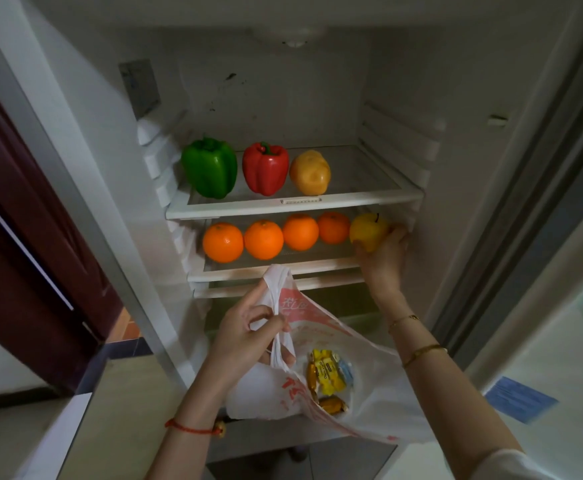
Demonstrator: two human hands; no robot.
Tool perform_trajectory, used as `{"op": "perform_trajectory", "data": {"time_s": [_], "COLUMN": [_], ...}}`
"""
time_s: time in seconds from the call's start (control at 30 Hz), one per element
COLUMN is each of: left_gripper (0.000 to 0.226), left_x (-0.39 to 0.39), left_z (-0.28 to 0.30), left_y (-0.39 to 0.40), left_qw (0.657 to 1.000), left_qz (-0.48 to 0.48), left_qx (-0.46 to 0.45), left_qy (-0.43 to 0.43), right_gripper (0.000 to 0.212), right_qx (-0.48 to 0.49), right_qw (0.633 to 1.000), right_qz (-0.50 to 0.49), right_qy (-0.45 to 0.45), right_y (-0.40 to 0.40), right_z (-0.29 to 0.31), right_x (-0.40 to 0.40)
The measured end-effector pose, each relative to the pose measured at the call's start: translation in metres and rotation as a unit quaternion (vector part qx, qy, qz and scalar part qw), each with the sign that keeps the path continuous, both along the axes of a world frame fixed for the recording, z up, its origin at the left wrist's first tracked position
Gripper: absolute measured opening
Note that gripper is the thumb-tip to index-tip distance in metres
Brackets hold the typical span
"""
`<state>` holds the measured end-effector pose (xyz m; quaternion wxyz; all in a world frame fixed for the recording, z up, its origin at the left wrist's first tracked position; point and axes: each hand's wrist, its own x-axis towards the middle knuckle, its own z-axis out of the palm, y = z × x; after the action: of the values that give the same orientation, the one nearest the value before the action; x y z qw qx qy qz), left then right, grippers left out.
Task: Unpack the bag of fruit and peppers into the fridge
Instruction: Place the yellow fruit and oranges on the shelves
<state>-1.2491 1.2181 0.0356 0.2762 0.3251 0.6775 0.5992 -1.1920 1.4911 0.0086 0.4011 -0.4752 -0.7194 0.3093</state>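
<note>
The fridge stands open before me. On its upper glass shelf (380, 197) sit a green pepper (210, 168), a red pepper (265, 169) and a yellowish potato-like item (310, 173) in a row. Several oranges (264, 239) line the lower shelf (283, 268). My right hand (385, 252) holds a yellow apple (368, 230) at the right end of that row, at the lower shelf. My left hand (245, 336) grips the handles of a white and red plastic bag (369, 386) hanging below the shelves. Wrapped sweets (329, 374) lie inside the bag.
The fridge's right inner wall (463, 188) is close beside my right hand. The right half of the upper shelf is bare. A dark red door (23, 237) stands at the left. A blue paper (520, 398) lies at the lower right.
</note>
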Motion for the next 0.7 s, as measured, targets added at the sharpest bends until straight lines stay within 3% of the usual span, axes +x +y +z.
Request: {"op": "perform_trajectory", "data": {"time_s": [0.3, 0.37, 0.47, 0.6, 0.7], "left_gripper": [0.057, 0.058, 0.063, 0.069, 0.069], "left_x": [-0.001, -0.001, 0.001, 0.004, 0.006], "left_z": [-0.001, -0.002, -0.002, -0.001, -0.003], "left_y": [-0.005, -0.007, -0.013, -0.021, -0.026], "left_qw": [1.0, 1.0, 1.0, 1.0, 1.0], "left_qz": [-0.012, -0.014, -0.015, -0.019, -0.02], "left_qx": [-0.002, -0.005, -0.003, 0.003, 0.003], "left_qy": [0.008, 0.009, 0.009, 0.009, 0.004], "right_gripper": [0.075, 0.055, 0.014, 0.036, 0.044], "right_qx": [0.028, 0.088, 0.132, 0.18, 0.201], "right_qw": [0.999, 0.996, 0.983, 0.949, 0.916], "right_qz": [-0.015, -0.003, 0.109, 0.259, 0.316], "right_qy": [0.015, 0.031, 0.061, -0.006, -0.145], "right_y": [-0.009, -0.023, -0.059, -0.104, -0.116], "right_z": [-0.007, -0.007, -0.008, -0.041, -0.083], "right_x": [0.009, 0.024, 0.053, 0.082, 0.085]}}
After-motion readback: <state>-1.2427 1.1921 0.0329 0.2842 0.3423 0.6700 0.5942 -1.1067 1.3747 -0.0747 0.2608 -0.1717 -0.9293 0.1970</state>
